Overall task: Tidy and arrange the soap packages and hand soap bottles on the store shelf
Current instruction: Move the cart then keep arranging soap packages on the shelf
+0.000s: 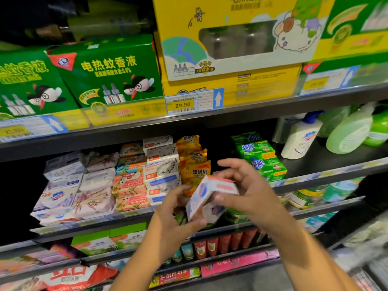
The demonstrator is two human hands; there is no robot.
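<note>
The white cardboard soap box with orange and blue print (210, 193) is held before the dark metal store shelf (327, 173), tilted, its long axis running from lower left to upper right. The left hand (178, 211) cups the lower end with curled fingers; the right hand (249, 192) pinches the upper end, forefinger lifted. The dark gap (220, 150) between the yellow plastic soap packets (194, 164) and the green wrapped soap packs (264, 162) lies just behind and above, nearer the right hand
</note>
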